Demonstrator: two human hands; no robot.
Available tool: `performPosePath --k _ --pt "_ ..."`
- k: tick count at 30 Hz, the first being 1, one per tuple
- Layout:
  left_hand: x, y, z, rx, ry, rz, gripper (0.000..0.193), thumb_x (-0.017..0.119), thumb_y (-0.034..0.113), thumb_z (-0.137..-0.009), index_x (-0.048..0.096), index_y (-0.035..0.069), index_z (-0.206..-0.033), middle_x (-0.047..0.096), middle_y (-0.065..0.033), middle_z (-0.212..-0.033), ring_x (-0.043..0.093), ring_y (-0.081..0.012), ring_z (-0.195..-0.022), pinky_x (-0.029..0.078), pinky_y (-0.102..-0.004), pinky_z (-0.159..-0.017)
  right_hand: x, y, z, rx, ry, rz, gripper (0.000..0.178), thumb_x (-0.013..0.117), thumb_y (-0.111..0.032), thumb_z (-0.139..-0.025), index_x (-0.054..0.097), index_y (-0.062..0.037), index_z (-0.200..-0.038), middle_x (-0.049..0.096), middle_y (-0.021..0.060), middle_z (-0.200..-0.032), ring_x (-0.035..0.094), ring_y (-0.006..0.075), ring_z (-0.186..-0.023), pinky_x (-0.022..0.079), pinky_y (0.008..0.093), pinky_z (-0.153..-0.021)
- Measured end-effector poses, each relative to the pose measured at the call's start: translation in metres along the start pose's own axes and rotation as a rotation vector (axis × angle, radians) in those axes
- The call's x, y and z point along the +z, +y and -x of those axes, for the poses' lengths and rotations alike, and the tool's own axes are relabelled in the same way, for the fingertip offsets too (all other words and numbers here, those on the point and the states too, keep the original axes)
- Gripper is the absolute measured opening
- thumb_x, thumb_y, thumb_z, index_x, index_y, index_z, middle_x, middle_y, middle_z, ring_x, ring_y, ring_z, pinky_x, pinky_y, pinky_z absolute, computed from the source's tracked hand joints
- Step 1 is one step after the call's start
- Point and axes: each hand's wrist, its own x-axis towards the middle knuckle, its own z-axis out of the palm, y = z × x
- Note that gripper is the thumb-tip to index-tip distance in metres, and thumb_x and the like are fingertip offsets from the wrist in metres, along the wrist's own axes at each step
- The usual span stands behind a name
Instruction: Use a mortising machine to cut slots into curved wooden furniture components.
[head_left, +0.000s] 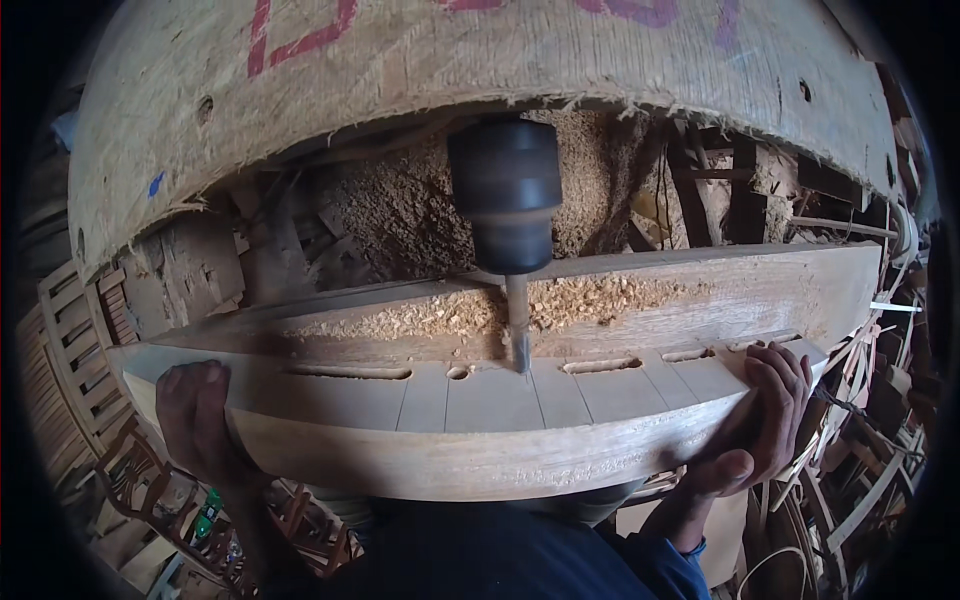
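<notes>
Head view: board [490, 400] lay beneath black chuck [508, 190], bit [517, 320] at or just above slotted face. Left hand [195, 415], fingers curled, held left end; right hand [768, 420], half open, gripped right end, thumb apart. Chips [450, 312] lay along rail [790, 290] behind.

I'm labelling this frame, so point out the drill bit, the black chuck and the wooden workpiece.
Drill bit [517, 318], head view: middle of its shaft.
Black chuck [507, 190], head view: middle of its body.
Wooden workpiece [488, 402], head view: lined top face.
</notes>
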Motion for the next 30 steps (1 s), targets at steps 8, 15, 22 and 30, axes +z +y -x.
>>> performPosePath --k 8,15,22,30 --pt "-0.002 0.001 0.004 -0.024 -0.026 0.030 0.064 0.069 0.045 -0.101 0.063 -0.001 -0.145 0.072 -0.0223 -0.131 0.068 -0.0459 -0.125 0.049 -0.0615 -0.115 0.006 0.021 0.017 -0.126 0.124 -0.207 0.096 0.024 -0.071 -0.113 0.069 0.0123 -0.125 0.074 0.0340 -0.121 0.068 0.0506 -0.124 0.045 0.0667 -0.120" --pt "0.000 0.003 0.009 -0.094 -0.027 0.009 0.068 0.070 0.049 -0.098 0.064 -0.001 -0.143 0.072 -0.0213 -0.128 0.067 -0.0461 -0.123 0.049 -0.0620 -0.115 0.005 0.043 0.032 -0.215 0.177 -0.247 0.077 0.027 -0.056 -0.119 0.062 0.0101 -0.136 0.070 0.0372 -0.129 0.064 0.0521 -0.131 0.047 0.0675 -0.120" --pt "0.002 0.009 0.007 -0.095 0.027 -0.044 0.060 0.063 0.049 -0.104 0.068 0.000 -0.137 0.074 -0.0223 -0.124 0.072 -0.0427 -0.116 0.052 -0.0614 -0.112 0.010 0.040 0.019 -0.230 0.245 -0.218 0.068 0.033 -0.050 -0.121 0.063 0.0093 -0.133 0.071 0.0364 -0.127 0.067 0.0503 -0.125 0.052 0.0670 -0.116" --pt "-0.001 0.019 0.008 -0.174 0.007 0.023 0.059 0.073 0.044 -0.099 0.066 0.002 -0.140 0.072 -0.0209 -0.129 0.069 -0.0455 -0.121 0.053 -0.0598 -0.108 0.017 0.044 -0.007 -0.358 0.255 -0.210 0.068 0.037 -0.051 -0.119 0.065 0.0104 -0.128 0.074 0.0349 -0.122 0.072 0.0482 -0.117 0.053 0.0671 -0.112"
